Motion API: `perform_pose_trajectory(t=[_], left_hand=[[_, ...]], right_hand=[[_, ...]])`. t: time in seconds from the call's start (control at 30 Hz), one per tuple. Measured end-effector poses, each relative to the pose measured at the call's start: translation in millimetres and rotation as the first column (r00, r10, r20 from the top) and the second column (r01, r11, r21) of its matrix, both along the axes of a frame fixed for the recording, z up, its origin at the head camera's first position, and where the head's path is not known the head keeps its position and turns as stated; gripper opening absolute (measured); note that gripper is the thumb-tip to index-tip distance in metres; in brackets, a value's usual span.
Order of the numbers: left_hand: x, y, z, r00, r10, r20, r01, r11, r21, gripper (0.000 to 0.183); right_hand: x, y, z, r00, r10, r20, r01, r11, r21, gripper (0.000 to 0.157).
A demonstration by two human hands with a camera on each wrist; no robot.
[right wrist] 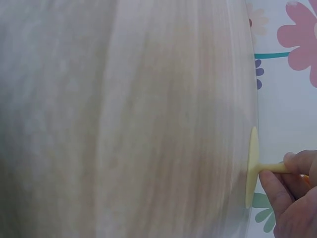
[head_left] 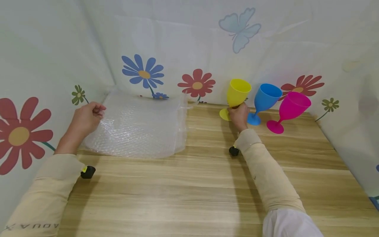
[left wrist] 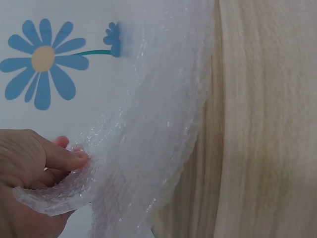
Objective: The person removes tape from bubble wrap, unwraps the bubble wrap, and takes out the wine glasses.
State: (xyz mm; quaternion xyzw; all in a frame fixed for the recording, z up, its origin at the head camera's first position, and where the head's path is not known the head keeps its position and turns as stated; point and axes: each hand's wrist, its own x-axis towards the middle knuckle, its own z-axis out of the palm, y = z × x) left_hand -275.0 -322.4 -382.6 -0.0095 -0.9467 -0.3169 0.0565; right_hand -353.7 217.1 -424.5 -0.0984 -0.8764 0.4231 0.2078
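Note:
A clear sheet of bubble wrap (head_left: 142,128) lies at the back left of the table. My left hand (head_left: 86,120) pinches its left edge between thumb and fingers, and in the left wrist view that edge of the bubble wrap (left wrist: 163,114) curves up into the grip. At the back, my right hand (head_left: 239,117) holds a yellow plastic goblet (head_left: 235,95) by its stem. The right wrist view shows the goblet's round yellow foot (right wrist: 252,173) below the fingers. Just right of that hand stands a blue goblet (head_left: 265,98), then a magenta goblet (head_left: 293,107).
The wood-grain table (head_left: 165,191) reaches back to a white cloth wall (head_left: 183,42) printed with flowers and a butterfly. More white cloth (head_left: 349,108) borders the right side. Each wrist carries a small black camera.

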Motion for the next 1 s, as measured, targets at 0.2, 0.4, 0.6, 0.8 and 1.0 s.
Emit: perform_pose_trajectory(t=[0.2, 0.4, 0.6, 0.8, 1.0], left_hand=[[0.2, -1.4, -5.0, 1.000, 0.012, 0.000, -0.012, 1.000, -0.007, 0.033], [1.3, -1.1, -9.0, 0.999, 0.043, 0.014, -0.043, 0.999, -0.016, 0.036], [2.8, 0.5, -8.9, 0.997, 0.064, 0.039, -0.064, 0.998, -0.020, 0.036], [6.1, 1.3, -1.2, 0.997, 0.069, 0.030, -0.068, 0.997, -0.036, 0.037], [14.4, 7.9, 14.1, 0.997, 0.077, -0.001, -0.077, 0.994, -0.073, 0.039]], right_hand=[[1.4, -0.3, 0.0, 1.000, 0.010, -0.004, -0.010, 1.000, -0.004, 0.037], [2.3, -0.1, 0.6, 1.000, 0.019, -0.005, -0.019, 1.000, -0.001, 0.036], [1.5, -0.4, 0.0, 1.000, 0.029, 0.000, -0.029, 0.999, -0.014, 0.036], [-0.6, 1.2, -1.4, 0.999, 0.034, -0.009, -0.034, 0.999, -0.010, 0.036], [0.4, 3.3, -1.7, 0.999, 0.041, -0.016, -0.041, 0.999, -0.010, 0.035]])
